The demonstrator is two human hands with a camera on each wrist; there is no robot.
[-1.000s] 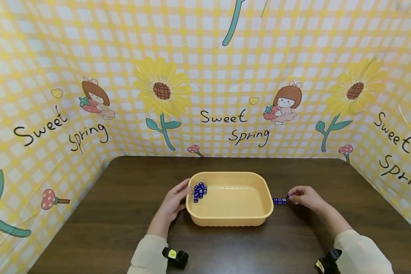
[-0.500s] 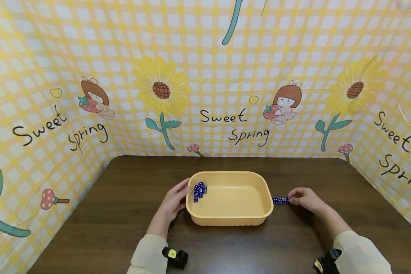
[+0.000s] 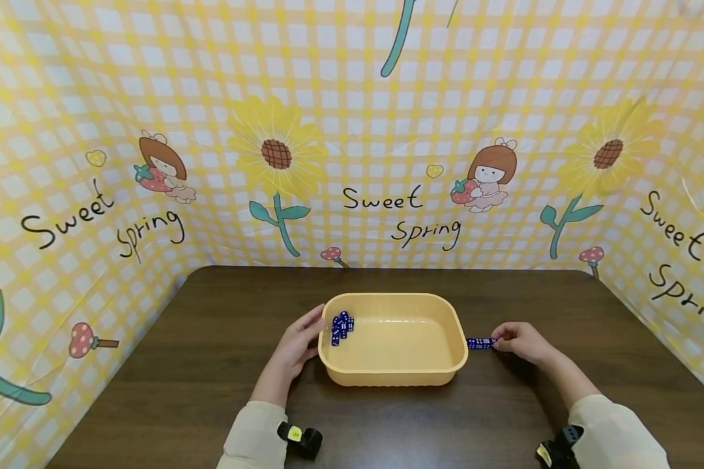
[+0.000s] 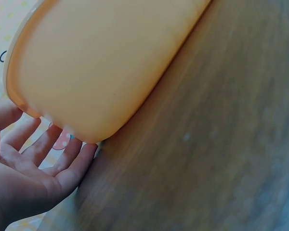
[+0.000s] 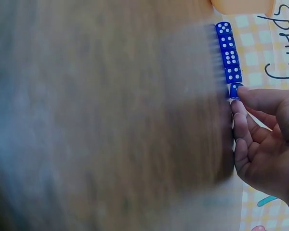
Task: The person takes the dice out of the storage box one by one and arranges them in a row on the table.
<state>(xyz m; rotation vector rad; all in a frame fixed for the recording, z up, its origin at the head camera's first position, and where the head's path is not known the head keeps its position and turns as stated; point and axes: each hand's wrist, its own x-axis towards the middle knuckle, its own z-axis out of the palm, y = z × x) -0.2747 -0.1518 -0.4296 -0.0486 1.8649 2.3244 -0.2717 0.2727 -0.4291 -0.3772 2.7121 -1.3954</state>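
Observation:
My left hand (image 3: 296, 342) rests its fingertips against the outer left wall of a yellow plastic basin (image 3: 396, 378). In the left wrist view, the fingers (image 4: 76, 168) are spread loosely along that wall. Several blue dice (image 3: 343, 326) with white dots lie heaped inside the basin at its left end. On the table to the right of the basin runs a straight row of blue dice (image 3: 479, 343). My right hand (image 3: 522, 340) pinches a die (image 5: 234, 90) between thumb and finger at the right end of this row, very close to its neighbour.
The dark wooden table (image 3: 381, 430) carries the basin in the middle. A yellow checked cloth (image 3: 352, 143) with flower prints stands behind the table and along both sides. Each wrist wears a black camera (image 3: 308, 443).
My right hand has lowered its die from above the row to the row's right end and stays there. The left hand and the basin have not moved.

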